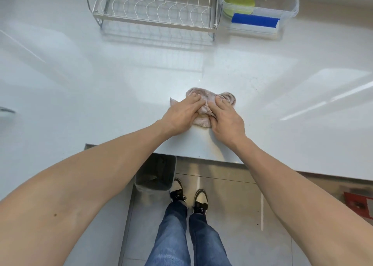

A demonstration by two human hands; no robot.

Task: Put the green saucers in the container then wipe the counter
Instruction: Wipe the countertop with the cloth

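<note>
Seen from the head camera: a person's two hands press side by side on a crumpled pinkish cloth lying on the glossy white counter, close to its near edge. The left hand lies palm down with fingers spread over the cloth's left part; the right hand covers its right part, fingers curled into the folds — both bear down on the fabric, the thumbs almost meeting at the middle. At the far side of the counter stands a wire dish rack, and just to its right a clear plastic container. Inside it, the stacked green saucers rest at the left end, beside a blue-topped block. Below the counter edge — jeans, black-and-white sneakers on the grey floor, and a dark bin beside the left foot.
</note>
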